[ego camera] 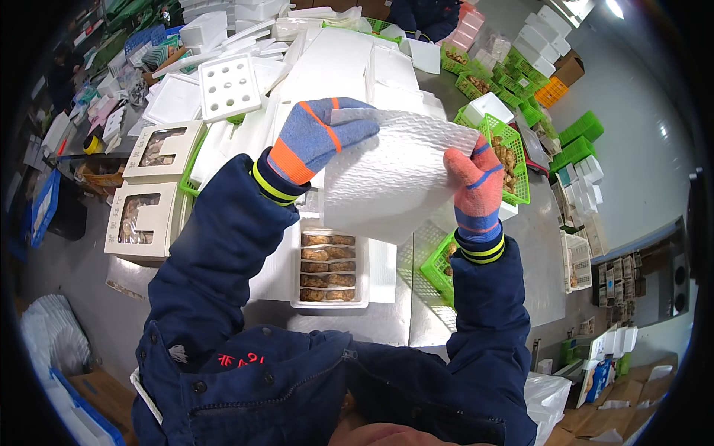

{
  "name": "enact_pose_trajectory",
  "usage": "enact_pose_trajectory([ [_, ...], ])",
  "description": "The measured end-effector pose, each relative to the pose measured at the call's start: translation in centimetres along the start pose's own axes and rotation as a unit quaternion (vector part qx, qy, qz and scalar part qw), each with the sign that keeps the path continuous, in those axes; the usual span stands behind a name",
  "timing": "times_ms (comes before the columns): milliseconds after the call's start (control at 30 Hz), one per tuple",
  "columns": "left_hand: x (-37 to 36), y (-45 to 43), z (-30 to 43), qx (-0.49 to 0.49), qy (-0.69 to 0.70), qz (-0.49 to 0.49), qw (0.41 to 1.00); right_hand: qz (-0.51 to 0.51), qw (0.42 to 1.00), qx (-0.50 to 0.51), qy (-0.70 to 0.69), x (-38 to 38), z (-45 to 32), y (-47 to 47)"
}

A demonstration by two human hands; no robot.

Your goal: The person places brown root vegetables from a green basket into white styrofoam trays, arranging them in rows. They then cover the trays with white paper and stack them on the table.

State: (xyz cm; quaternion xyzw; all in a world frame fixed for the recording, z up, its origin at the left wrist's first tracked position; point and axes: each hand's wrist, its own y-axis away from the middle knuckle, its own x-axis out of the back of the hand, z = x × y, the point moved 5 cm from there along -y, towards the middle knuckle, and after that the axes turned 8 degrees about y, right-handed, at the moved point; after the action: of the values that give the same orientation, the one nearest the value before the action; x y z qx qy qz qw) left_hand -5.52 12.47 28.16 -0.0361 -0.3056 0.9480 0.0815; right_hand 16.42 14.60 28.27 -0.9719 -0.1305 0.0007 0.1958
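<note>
My left hand (321,136), in a blue knit glove with orange stripes, pinches the upper left corner of a white embossed sheet (390,178). My right hand (477,187), gloved in coral with blue stripes, grips the sheet's right edge. The sheet is stretched between both hands above the table. Below it, near the table's front edge, lies a white foam box (362,279). Brown mushrooms (328,266), apparently, fill it in paired rows with white dividers between them. The sheet hides the far end of the box.
White sheets and foam (334,67) cover the table's far part. At left stand windowed cartons (150,220) and a foam lid with holes (229,86). Green baskets (521,161) with brown produce line the right side. A person (424,19) in dark clothing is at the far end.
</note>
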Motion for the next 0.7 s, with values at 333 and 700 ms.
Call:
enact_pose_trajectory([
  [333, 1.6, 0.1, 0.6, -0.045, 0.093, -0.134, 0.986, -0.141, 0.980, 0.140, 0.006, -0.1, -2.1, -0.4],
  [700, 6.6, -8.6, -4.1, -0.155, -0.151, 0.116, 0.969, 0.097, 0.906, 0.234, 0.339, 0.5, 2.0, -14.5],
])
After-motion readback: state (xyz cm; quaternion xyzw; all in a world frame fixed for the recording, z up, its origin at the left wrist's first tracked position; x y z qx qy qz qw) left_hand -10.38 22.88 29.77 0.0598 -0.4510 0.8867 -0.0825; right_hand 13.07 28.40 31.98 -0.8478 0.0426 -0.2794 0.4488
